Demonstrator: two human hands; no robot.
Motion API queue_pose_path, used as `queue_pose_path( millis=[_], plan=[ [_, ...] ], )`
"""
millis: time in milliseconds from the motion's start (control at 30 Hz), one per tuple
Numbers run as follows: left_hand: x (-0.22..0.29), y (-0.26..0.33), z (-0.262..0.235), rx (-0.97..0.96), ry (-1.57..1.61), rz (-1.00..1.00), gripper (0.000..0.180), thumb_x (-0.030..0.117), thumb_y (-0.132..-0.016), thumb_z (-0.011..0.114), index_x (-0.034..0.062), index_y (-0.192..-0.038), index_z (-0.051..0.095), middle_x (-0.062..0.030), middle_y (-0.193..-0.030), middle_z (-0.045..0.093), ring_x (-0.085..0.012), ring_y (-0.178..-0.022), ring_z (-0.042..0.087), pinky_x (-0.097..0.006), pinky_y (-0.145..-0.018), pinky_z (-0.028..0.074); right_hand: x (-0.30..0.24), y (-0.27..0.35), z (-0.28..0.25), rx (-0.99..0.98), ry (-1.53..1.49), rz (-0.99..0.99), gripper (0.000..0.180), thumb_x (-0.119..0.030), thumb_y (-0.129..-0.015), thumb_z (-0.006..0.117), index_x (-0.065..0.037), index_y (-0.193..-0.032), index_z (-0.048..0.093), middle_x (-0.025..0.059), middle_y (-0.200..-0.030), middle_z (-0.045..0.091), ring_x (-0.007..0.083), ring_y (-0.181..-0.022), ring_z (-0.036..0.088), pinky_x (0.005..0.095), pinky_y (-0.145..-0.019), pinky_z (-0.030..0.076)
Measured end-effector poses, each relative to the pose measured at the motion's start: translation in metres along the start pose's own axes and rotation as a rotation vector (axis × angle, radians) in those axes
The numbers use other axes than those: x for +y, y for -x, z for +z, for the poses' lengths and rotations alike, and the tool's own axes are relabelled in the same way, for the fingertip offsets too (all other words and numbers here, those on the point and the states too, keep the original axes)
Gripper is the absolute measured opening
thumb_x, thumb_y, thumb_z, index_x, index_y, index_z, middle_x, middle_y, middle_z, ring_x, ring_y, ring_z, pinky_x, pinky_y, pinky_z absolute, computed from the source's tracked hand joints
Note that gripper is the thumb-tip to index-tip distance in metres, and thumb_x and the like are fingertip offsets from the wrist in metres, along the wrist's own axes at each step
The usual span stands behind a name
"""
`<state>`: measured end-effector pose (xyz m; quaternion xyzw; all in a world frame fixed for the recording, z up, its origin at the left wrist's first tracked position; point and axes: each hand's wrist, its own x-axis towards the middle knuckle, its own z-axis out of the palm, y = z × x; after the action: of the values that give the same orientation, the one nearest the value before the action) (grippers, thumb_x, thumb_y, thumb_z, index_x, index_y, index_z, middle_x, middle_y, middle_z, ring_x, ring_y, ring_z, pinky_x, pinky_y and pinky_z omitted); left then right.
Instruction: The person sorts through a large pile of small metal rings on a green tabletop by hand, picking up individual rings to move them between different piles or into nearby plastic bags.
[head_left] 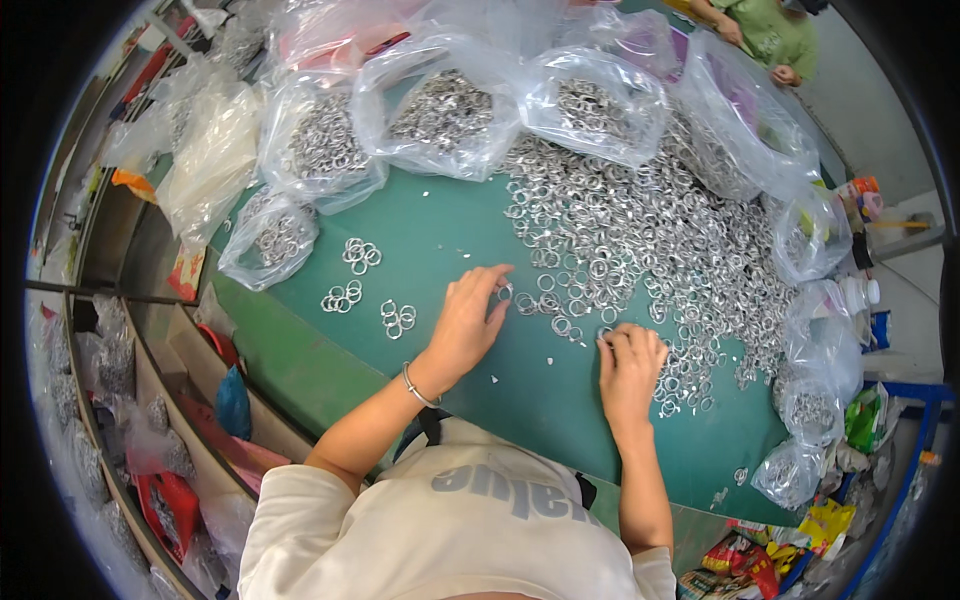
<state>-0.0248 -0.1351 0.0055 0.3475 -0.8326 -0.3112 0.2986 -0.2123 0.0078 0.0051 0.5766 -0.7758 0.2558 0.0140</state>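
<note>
On the green desk point(460, 230), the left hand point(468, 322) pinches one small shiny metal ring point(505, 292) in a nearly closed grip, at the near edge of the big heap of silver rings point(640, 220). The right hand point(630, 362) presses curled fingers on loose rings at that same edge; whether it holds one, I cannot tell. Little sets of rings point(361, 254) lie left of the heap, likely to keep them apart.

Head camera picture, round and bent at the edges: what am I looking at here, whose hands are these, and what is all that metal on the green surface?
No machine here: a person wears a fisheye camera on the head, looking down, so straight edges curve. The forearms rising from below are the person's own. The left hand pinches a small metal ring at its fingertips. The right hand rests fingers-down at the edge of a big loose heap of rings on the green table. Three small ring clusters lie apart to the left. Clear bags of rings line the far side. Another person's hand shows top right.
</note>
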Motion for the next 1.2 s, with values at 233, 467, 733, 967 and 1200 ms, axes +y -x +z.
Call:
queue_pose_path(
  millis=[233, 467, 733, 967, 1200],
  plan=[
    [0.012, 0.023, -0.003, -0.11, -0.047, 0.06, 0.051, -0.002, -0.077, 0.06, 0.0038, -0.126, 0.047, -0.0123, -0.109, 0.053, -0.029, -0.101, 0.05, -0.039, -0.085, 0.037, -0.045, -0.001, -0.013, -0.167, -0.301, -0.02, 0.013, 0.001, -0.073, 0.07, -0.001, -0.082, 0.062, 0.009, -0.092, 0.059, 0.0273, -0.086, 0.054, 0.0369, -0.077, 0.04],
    [0.005, 0.003, 0.015, 0.005, 0.113, 0.033, 0.051, -0.005, -0.079, 0.057, 0.0006, -0.128, 0.044, -0.0176, -0.123, 0.045, -0.034, -0.106, 0.051, -0.042, -0.087, 0.044, -0.052, -0.012, -0.009, -0.149, -0.357, 0.008, 0.014, 0.004, -0.072, 0.07, 0.001, -0.083, 0.063, 0.0118, -0.092, 0.06, 0.0293, -0.087, 0.056, 0.0376, -0.08, 0.043],
    [-0.008, 0.053, -0.061, 0.26, 0.058, -0.154, 0.041, -0.006, -0.079, 0.062, 0.0018, -0.119, 0.055, -0.0166, -0.117, 0.055, -0.0353, -0.105, 0.056, -0.04, -0.093, 0.044, -0.107, -0.057, 0.041, -0.137, -0.456, -0.281, 0.014, -0.001, -0.073, 0.072, -0.001, -0.084, 0.063, 0.0109, -0.093, 0.061, 0.0294, -0.088, 0.058, 0.0375, -0.079, 0.045],
    [-0.085, 0.028, -0.132, 0.221, -0.326, -0.229, 0.057, -0.002, -0.07, 0.071, 0.0042, -0.124, 0.053, -0.0182, -0.126, 0.048, -0.036, -0.115, 0.047, -0.04, -0.098, 0.04, -0.173, -0.109, 0.149, -0.166, -0.326, -0.646, 0.016, -0.011, -0.07, 0.07, -0.007, -0.081, 0.06, 0.0077, -0.088, 0.058, 0.0258, -0.087, 0.054, 0.0382, -0.074, 0.041],
    [-0.105, 0.014, -0.134, -0.013, -0.274, -0.291, 0.067, 0.002, -0.06, 0.081, 0.006, -0.122, 0.057, -0.0151, -0.121, 0.046, -0.0343, -0.108, 0.049, -0.04, -0.095, 0.042, -0.144, -0.097, 0.113, -0.195, -0.483, -0.455, 0.029, -0.014, -0.075, 0.071, -0.005, -0.099, 0.058, 0.0097, -0.103, 0.059, 0.0281, -0.102, 0.053, 0.0376, -0.084, 0.041]
  ],
)
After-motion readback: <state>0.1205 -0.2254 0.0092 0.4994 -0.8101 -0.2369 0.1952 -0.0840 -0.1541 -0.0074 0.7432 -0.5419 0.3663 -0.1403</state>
